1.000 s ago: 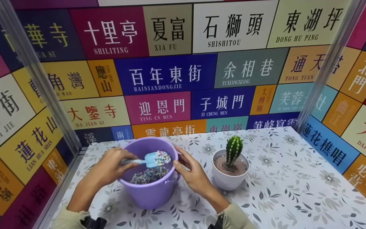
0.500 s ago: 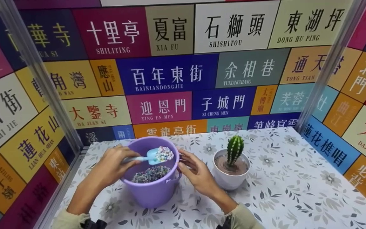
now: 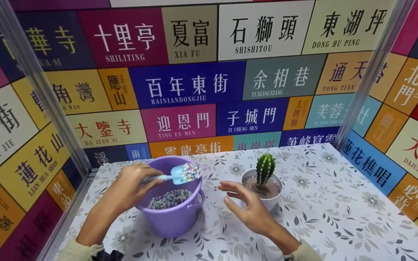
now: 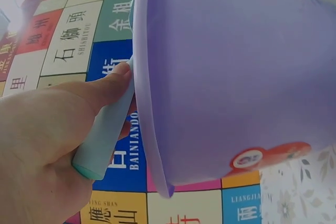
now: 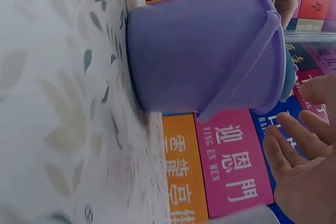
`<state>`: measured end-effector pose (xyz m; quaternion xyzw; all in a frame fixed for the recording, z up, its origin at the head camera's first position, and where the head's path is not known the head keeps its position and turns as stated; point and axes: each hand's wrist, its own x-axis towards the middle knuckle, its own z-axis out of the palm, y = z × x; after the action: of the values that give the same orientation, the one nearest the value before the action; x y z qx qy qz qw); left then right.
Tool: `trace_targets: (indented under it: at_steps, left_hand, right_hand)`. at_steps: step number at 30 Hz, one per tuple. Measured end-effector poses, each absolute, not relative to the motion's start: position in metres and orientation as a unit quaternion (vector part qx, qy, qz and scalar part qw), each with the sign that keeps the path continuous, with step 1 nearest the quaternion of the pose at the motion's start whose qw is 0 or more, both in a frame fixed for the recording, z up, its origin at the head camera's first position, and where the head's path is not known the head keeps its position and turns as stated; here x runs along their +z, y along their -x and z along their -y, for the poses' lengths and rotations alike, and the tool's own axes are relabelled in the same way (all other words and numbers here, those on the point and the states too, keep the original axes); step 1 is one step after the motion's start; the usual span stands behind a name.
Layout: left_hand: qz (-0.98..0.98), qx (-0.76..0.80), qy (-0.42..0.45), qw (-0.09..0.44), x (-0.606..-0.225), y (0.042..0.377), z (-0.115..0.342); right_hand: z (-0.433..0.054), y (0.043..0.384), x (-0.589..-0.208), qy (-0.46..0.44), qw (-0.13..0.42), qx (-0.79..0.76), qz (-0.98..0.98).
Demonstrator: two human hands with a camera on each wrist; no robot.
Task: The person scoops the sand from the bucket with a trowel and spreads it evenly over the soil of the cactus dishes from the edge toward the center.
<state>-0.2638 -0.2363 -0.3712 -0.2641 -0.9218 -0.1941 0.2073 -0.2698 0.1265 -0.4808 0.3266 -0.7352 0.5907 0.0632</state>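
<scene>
At far left, behind the fingers, a beige sleeve [image 3: 80, 252] ends at a black band [image 3: 110, 256] on the wrist. The left hand [image 3: 131, 185] pinches the handle of a light blue scoop [image 3: 176, 175], its thumb lying along the handle and the fingertips curled round the other side; the handle's end sticks out toward the palm. Directly below these fingers stands a purple bucket [image 3: 171, 223], upright, with a red label [image 4: 249, 160] on its side. Dark mixed grains [image 3: 169, 199] lie inside it, lower than the fingers. The scoop's blade reaches right from the fingertips, over the bucket's mouth, carrying a heap of pale, multicoloured beads [image 3: 191, 172] near the rim. The bucket's purple handle [image 5: 239, 72] hangs down the side facing the right hand.

Farther right, the right hand [image 3: 250, 210] hovers with its fingers apart and slightly bent, their tips pointing toward the bucket without touching it. Just beyond its knuckles is a white pot [image 3: 273, 202], partly hidden by the hand; whether they touch I cannot tell. A ribbed green cactus [image 3: 266, 168] stands upright in the pot's brown soil [image 3: 271, 187], beyond those fingers. Under everything spreads a white, leaf-patterned tablecloth [image 3: 339, 224].
</scene>
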Motion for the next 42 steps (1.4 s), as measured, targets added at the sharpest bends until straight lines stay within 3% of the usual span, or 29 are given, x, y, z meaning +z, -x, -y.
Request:
trace_targets:
  at_steps: [14,25,28,36,42]
  left_hand:
    - [0.914,-0.19,0.288,0.213,-0.369,0.27,0.2]
    - [0.905,-0.199,0.314,0.207,-0.373,0.278,0.168]
    - [0.901,-0.204,0.323,0.206,-0.375,0.282,0.159]
    - [0.901,-0.181,0.333,0.212,-0.378,0.289,0.141]
    - [0.902,-0.179,0.337,0.201,-0.381,0.293,0.13]
  right_hand:
    - [-0.202,0.271,-0.49,-0.292,0.201,0.552,0.755]
    - [-0.231,0.296,-0.496,-0.133,0.305,0.578,0.745]
    - [-0.237,0.304,-0.497,-0.125,0.281,0.581,0.753]
    - [-0.245,0.312,-0.506,-0.161,0.131,0.58,0.788]
    - [-0.25,0.31,-0.516,-0.146,0.059,0.539,0.827]
